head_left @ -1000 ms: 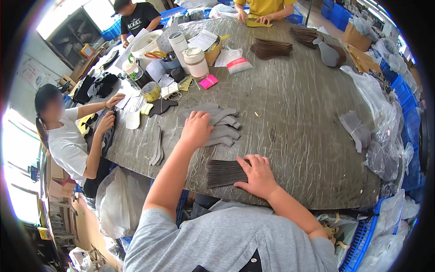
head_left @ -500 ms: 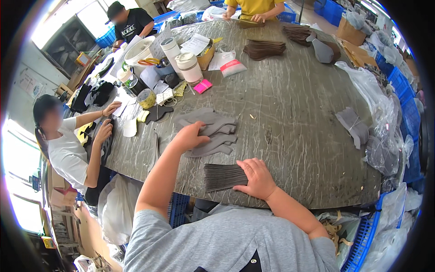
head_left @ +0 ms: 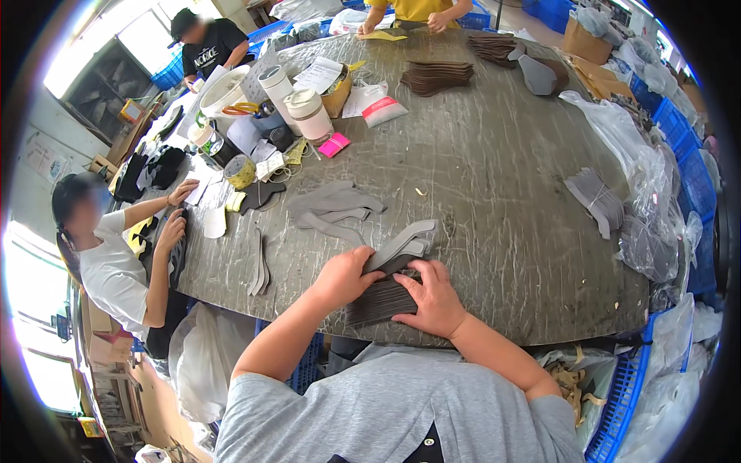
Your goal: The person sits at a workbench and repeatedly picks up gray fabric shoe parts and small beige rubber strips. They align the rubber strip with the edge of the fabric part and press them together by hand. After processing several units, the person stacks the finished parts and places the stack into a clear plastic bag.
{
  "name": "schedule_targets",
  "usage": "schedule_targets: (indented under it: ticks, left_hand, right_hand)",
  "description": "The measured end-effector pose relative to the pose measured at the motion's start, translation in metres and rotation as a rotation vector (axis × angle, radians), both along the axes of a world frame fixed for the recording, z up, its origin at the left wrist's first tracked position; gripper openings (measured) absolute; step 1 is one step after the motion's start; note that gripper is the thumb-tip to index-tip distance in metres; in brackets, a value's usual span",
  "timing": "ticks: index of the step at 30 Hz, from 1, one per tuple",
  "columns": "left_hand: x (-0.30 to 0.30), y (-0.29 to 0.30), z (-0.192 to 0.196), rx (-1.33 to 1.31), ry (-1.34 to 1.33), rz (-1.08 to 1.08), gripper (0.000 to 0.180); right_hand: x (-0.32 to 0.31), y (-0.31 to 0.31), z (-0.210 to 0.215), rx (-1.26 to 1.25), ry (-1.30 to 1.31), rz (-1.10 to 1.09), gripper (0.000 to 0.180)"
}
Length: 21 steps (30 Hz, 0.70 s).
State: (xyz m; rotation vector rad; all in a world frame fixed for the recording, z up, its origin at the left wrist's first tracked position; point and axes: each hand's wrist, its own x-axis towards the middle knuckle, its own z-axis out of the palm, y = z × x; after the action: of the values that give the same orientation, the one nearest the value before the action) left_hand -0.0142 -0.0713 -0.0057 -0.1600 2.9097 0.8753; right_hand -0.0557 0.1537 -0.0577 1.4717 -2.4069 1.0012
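My left hand [head_left: 345,275] grips a few curved grey cut pieces [head_left: 407,241] between thumb and fingers. They tilt up over the dark stack near the table's front edge. Around the right end of this stack of thin dark grey pieces [head_left: 373,303], my right hand [head_left: 437,302] is closed, its thumb along the near side. Its upper fingertips are close to the pieces in the left hand; whether they touch is hidden. Beyond my left hand lies a loose pile of similar grey pieces [head_left: 328,202]. A few narrow grey strips [head_left: 261,266] lie left of my left forearm.
Cups [head_left: 309,116], tape [head_left: 240,171] and papers crowd the table's left side. Brown stacks [head_left: 437,76] lie at the far side, a tied grey bundle [head_left: 596,199] and plastic bags [head_left: 652,247] at right. Co-workers sit at left [head_left: 116,262], far left [head_left: 212,50] and far side [head_left: 417,11].
My left hand has lifted some grey pieces off the loose pile and brought them right and nearer, over the dark stack. My right hand stays at the stack, its fingers shifted slightly.
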Motion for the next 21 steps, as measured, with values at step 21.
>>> schedule_targets:
  ticks: [21]
  left_hand:
    - [0.012,-0.010,-0.001,0.720,-0.012,0.303,0.021]
  right_hand:
    - [-0.006,0.001,-0.007,-0.092,-0.239,0.158,0.079]
